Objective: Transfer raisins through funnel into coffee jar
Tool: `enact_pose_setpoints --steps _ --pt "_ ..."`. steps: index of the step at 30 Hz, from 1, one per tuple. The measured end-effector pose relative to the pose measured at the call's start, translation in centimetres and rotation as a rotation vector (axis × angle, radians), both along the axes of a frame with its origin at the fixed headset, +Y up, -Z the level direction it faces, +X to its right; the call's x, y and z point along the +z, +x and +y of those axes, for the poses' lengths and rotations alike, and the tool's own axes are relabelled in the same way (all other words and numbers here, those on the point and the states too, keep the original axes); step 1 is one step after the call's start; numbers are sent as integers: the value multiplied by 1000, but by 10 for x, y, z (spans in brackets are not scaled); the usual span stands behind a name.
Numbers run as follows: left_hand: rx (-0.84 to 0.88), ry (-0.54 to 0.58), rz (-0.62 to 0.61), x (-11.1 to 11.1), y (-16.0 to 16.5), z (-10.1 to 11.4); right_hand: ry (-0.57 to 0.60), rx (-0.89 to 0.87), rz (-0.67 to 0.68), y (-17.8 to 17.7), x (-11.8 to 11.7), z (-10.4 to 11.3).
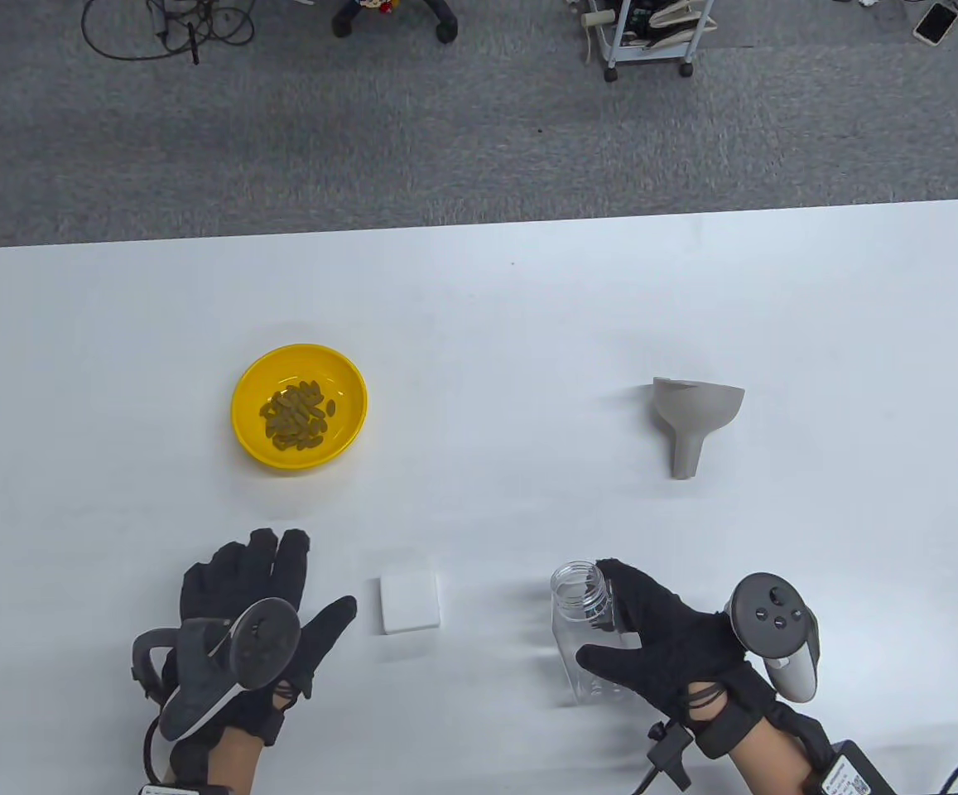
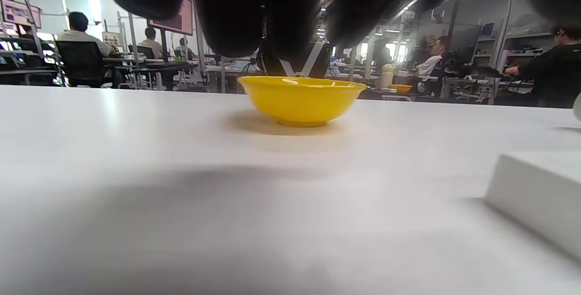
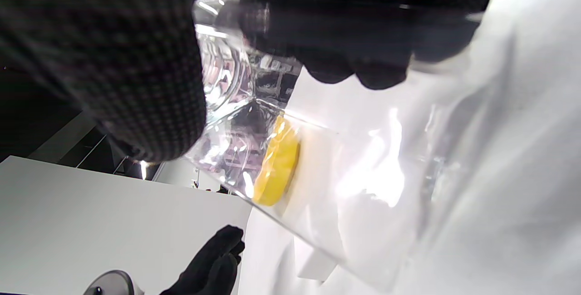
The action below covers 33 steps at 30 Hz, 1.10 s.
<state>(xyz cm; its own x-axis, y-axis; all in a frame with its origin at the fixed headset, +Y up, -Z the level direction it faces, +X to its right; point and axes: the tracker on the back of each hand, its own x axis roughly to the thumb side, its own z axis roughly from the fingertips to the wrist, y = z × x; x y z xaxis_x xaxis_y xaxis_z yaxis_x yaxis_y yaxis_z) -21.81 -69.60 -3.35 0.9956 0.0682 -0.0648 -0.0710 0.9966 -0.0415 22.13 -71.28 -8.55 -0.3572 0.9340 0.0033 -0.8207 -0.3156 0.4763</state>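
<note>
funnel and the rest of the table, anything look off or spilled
The funnel lies on its side on the table, spout pointing toward the person, not standing in the jar. The right hand grips the open jar. The raisins sit in the yellow bowl; none show spilled.

I see a clear glossy plastic jar, glossy yellow plastic bowl, matt grey funnel, smooth matt white tabletop, black knit cloth on my gloved fingers, wrinkled dull raisins, matt white block.
</note>
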Motion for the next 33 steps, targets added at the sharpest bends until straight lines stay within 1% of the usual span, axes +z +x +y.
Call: enact_pose_setpoints --steps 5,10,14,18,28,33 --pt "-11 32 10 11 -9 -16 -1 6 -1 0 0 -1" --pt "-42 47 -11 11 -11 -25 -6 18 -5 0 -1 -4" --pt "-155 56 -66 6 -10 -24 -4 28 -11 0 -1 -5" --pt "-191 51 -82 5 -9 -24 -4 36 -14 0 -2 -6" --pt "-193 19 -74 3 -11 -27 -8 40 -28 0 -2 -6" --pt "-196 9 -75 3 -9 -27 -10 28 -66 1 -3 -1"
